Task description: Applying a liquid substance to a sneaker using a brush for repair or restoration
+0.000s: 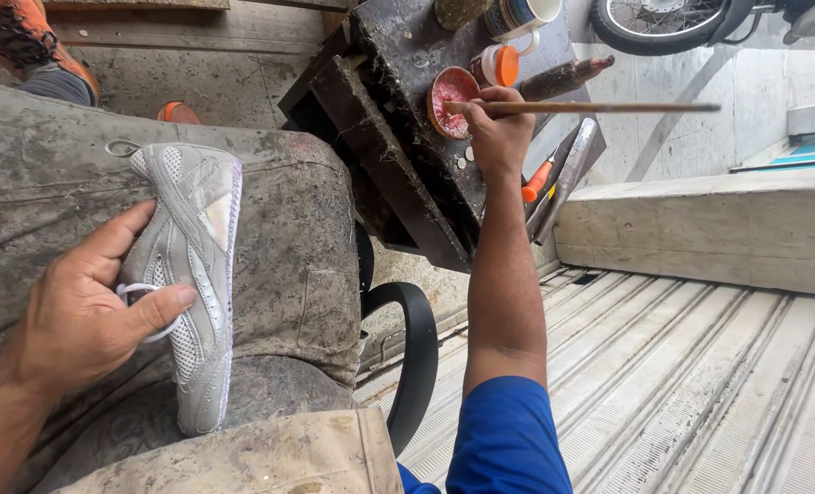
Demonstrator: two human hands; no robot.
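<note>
My left hand [87, 306] grips a grey mesh sports shoe [193, 274] from the side, on its edge over a dirty grey cloth [298, 238] on my lap. My right hand [499, 133] reaches forward and holds a long thin wooden stick [600, 107], its near end dipped in a small round tin of reddish paste [450, 99]. The tin sits on a dark, stained wooden work box [398, 155]. My right arm has a blue sleeve.
On the box stand an orange-capped small bottle [499, 64], a striped mug [517, 14] and a dark brush-like tool [563, 78]. Metal tools with an orange handle [554, 178] lean at its side. A ribbed metal shutter floor [682, 366], a concrete step and a motorcycle wheel [664, 23] lie right.
</note>
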